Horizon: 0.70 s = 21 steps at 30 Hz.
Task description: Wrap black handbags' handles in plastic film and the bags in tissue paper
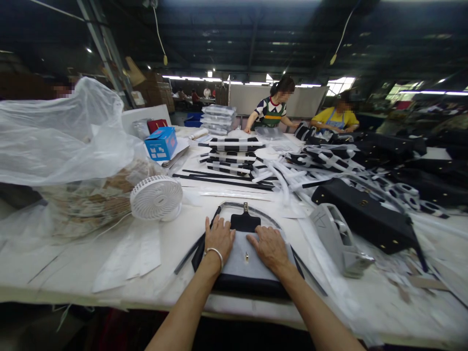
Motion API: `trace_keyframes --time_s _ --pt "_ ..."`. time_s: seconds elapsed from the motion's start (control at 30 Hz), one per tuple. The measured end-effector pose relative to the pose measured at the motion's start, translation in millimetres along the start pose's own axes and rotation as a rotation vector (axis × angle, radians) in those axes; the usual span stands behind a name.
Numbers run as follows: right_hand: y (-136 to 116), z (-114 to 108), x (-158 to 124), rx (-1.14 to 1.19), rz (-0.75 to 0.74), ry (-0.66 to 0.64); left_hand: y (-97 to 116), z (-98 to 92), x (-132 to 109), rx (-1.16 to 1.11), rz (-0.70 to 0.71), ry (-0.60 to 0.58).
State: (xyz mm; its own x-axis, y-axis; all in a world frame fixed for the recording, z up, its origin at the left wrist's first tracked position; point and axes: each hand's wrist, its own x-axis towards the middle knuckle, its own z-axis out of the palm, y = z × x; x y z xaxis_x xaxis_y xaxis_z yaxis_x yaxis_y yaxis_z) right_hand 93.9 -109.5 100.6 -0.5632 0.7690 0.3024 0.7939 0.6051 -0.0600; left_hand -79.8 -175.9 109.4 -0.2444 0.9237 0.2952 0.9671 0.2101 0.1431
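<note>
A black handbag (252, 286) lies flat at the table's front edge. Over its body is a pale grey protective sheet (243, 273), with a small metal clasp (246, 256) showing in the middle. A black flap tab (245, 223) with a gold-coloured buckle lies at the far edge, and a wrapped handle (261, 210) arches beyond it. My left hand (220, 239), a bracelet at its wrist, rests on the bag's left side with fingers stretched. Pressed on the sheet's right side is my right hand (269, 246), its fingers flat and slightly spread. Neither hand grasps anything.
A white fan (156, 197) and a plastic-wrapped bundle (91, 207) stand left, a blue box (161, 143) behind. To the right are a grey tape dispenser (334, 239) and another black bag (360, 212). Wrapped straps (234, 156) are stacked ahead. Two people work across the table.
</note>
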Motion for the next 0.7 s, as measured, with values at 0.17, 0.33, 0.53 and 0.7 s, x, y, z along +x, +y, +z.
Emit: trace_keyframes --time_s 0.17,0.33,0.53,0.7 --pt "0 -3 0 -0.019 -0.013 -0.021 -4 -1.1 -2 -0.103 0.255 -0.067" --pt "0 -5 -1 -0.016 -0.027 -0.031 -3 -10.6 -24 -0.166 0.460 -0.227" --pt "2 -3 -1 0.045 -0.023 -0.053 5 -11.3 -49 -0.102 0.379 -0.257" --pt "12 -19 9 0.251 -0.048 -0.111 5 -4.2 -52 -0.074 0.360 -0.239"
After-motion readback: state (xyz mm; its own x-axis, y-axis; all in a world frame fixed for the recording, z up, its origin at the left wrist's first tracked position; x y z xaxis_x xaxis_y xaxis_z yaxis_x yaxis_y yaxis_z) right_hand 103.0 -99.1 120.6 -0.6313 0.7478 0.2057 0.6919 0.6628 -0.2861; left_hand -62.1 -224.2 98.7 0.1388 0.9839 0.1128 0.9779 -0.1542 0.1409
